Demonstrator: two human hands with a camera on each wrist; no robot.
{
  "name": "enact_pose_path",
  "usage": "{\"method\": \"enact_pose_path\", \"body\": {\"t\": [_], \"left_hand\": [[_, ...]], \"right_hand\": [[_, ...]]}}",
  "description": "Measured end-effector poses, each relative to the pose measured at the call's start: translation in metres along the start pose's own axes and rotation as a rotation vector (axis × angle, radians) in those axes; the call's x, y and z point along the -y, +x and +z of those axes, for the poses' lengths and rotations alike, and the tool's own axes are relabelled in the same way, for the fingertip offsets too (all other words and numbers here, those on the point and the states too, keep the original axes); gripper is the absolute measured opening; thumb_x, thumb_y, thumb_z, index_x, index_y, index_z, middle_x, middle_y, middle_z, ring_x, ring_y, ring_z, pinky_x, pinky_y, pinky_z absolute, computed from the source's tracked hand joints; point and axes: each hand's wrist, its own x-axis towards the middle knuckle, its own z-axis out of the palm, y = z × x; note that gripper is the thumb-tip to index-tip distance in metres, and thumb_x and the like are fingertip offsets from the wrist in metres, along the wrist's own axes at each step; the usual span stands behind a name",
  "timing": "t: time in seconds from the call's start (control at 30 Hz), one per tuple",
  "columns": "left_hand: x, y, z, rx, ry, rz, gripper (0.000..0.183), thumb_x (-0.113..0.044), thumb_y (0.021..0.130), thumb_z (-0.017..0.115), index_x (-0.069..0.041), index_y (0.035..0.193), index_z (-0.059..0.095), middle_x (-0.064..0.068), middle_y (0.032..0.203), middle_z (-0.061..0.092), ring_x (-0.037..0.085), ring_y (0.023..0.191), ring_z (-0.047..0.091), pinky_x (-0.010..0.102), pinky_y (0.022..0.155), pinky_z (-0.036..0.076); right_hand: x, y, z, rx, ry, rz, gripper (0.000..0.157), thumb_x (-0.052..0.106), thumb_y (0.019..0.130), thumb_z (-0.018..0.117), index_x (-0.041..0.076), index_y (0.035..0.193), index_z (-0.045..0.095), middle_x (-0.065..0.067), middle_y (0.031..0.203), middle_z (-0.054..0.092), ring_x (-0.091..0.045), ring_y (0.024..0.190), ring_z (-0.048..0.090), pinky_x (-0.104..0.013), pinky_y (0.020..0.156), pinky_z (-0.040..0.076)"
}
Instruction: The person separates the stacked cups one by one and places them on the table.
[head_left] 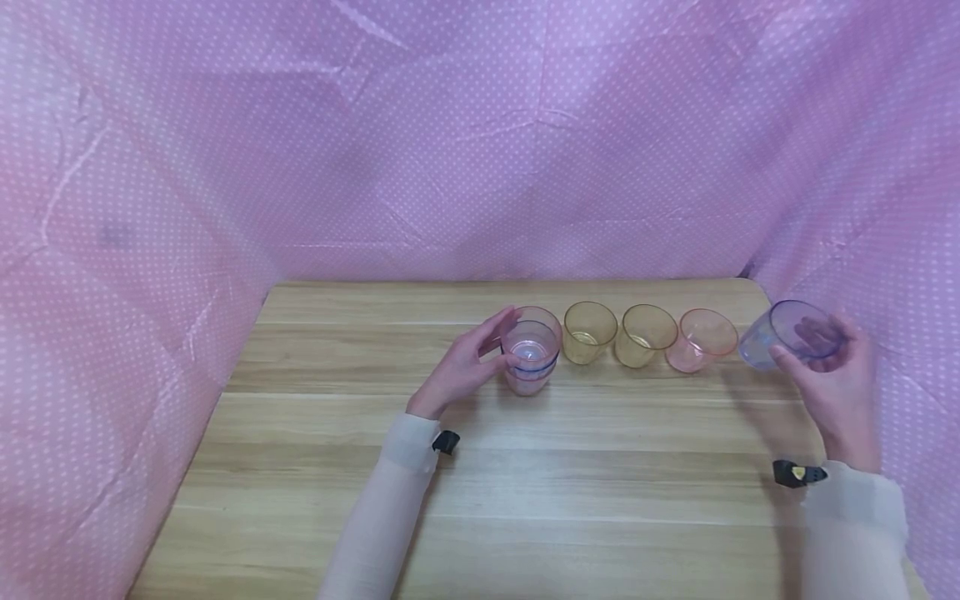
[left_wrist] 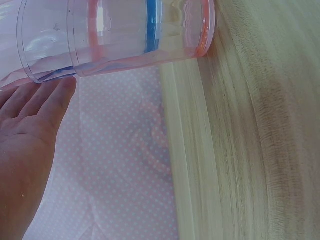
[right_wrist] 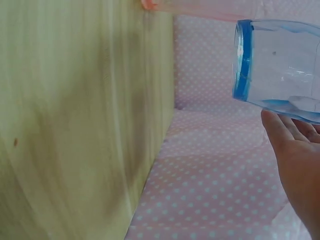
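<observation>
Dotted pink cloth (head_left: pixel 420 125) backs wood-grain tbl (head_left: pixel 570 500): L hand (head_left: pixel 465 365) grips see-thru nested pink/blue stack (head_left: pixel 528 377), 12 o'clock, R hand (head_left: pixel 838 382) grips tilted blue cup (head_left: pixel 761 340), 2 o'clock, yellow cups (head_left: pixel 585 346) + pink cup (head_left: pixel 688 352) btwn.

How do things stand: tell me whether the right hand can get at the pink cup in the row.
Probably not straight away: the right hand is holding a blue cup, which sits between it and the pink cup. Setting that aside first should leave the way free.
</observation>
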Motion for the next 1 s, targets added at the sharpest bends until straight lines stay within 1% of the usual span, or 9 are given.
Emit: {"method": "enact_pose_path", "body": {"t": [0.07,0.13,0.2,0.33,0.4,0.57,0.8,0.87,1.0], "left_hand": [[0.0,0.0,0.0,0.0,0.0,0.0,0.077,-0.006,0.096,0.073,-0.006,0.162,0.033,0.007,0.161,0.044,0.019,0.147,0.043,0.03,0.12,0.04],[0.0,0.0,0.0,0.001,-0.001,0.001,0.077,-0.007,0.096,0.073,-0.006,0.162,0.033,0.007,0.161,0.045,0.019,0.147,0.043,0.03,0.12,0.04],[0.0,0.0,0.0,0.001,-0.002,0.002,0.077,-0.006,0.096,0.073,-0.006,0.162,0.033,0.007,0.161,0.044,0.02,0.147,0.043,0.031,0.12,0.04],[0.0,0.0,0.0,0.001,-0.007,0.004,0.077,-0.006,0.096,0.073,-0.006,0.162,0.033,0.007,0.161,0.044,0.019,0.147,0.042,0.03,0.12,0.04],[0.0,0.0,0.0,0.003,-0.006,0.005,0.076,-0.006,0.096,0.073,-0.005,0.161,0.033,0.007,0.161,0.044,0.019,0.147,0.042,0.029,0.12,0.039],[0.001,0.0,0.0,0.003,-0.004,0.005,0.077,-0.005,0.096,0.073,-0.005,0.161,0.033,0.008,0.161,0.044,0.019,0.147,0.042,0.028,0.12,0.039],[0.001,0.0,0.0,-0.005,-0.005,0.002,0.076,-0.006,0.096,0.073,-0.004,0.161,0.033,0.01,0.16,0.045,0.021,0.147,0.043,0.032,0.12,0.04],[0.001,0.0,0.0,-0.004,-0.006,0.003,0.076,-0.006,0.096,0.073,-0.004,0.161,0.034,0.01,0.16,0.045,0.022,0.147,0.043,0.033,0.12,0.04],[0.0,0.0,0.0,-0.004,-0.003,-0.001,0.076,-0.006,0.096,0.073,-0.005,0.161,0.034,0.01,0.16,0.045,0.022,0.147,0.043,0.032,0.12,0.04]], "right_hand": [[-0.002,0.001,-0.002,0.026,-0.045,-0.001,0.068,-0.03,0.076,0.07,0.003,0.134,0.056,-0.005,0.114,0.066,-0.011,0.103,0.064,-0.009,0.078,0.056],[-0.004,0.001,-0.004,0.055,-0.1,0.009,0.066,-0.026,0.078,0.072,0.005,0.134,0.055,-0.003,0.116,0.064,-0.01,0.103,0.062,-0.006,0.077,0.054],[-0.006,0.0,-0.005,0.087,-0.134,0.024,0.068,-0.022,0.081,0.073,0.009,0.138,0.051,-0.001,0.118,0.061,-0.008,0.105,0.06,-0.004,0.079,0.052],[-0.011,-0.001,-0.008,0.123,-0.159,0.048,0.073,-0.021,0.083,0.071,0.016,0.141,0.046,0.002,0.122,0.057,-0.005,0.108,0.056,-0.002,0.084,0.049],[-0.014,-0.001,-0.009,0.137,-0.178,0.051,0.073,-0.02,0.084,0.071,0.016,0.141,0.045,0.003,0.121,0.057,-0.005,0.107,0.055,-0.002,0.084,0.049],[-0.017,0.0,-0.012,0.164,-0.268,0.065,0.071,-0.015,0.086,0.072,0.017,0.142,0.043,0.007,0.12,0.057,-0.004,0.104,0.055,-0.001,0.082,0.048],[-0.018,0.001,-0.013,0.191,-0.368,0.082,0.069,-0.01,0.089,0.073,0.025,0.138,0.04,0.011,0.121,0.055,-0.002,0.104,0.052,0.0,0.083,0.046],[-0.019,0.001,-0.014,0.201,-0.396,0.083,0.069,-0.009,0.09,0.072,0.025,0.139,0.039,0.011,0.121,0.054,-0.003,0.105,0.051,0.001,0.083,0.045],[-0.021,0.003,-0.017,0.22,-0.438,0.093,0.069,-0.007,0.091,0.073,0.022,0.142,0.036,0.011,0.123,0.053,-0.002,0.107,0.051,0.001,0.085,0.045]]}}
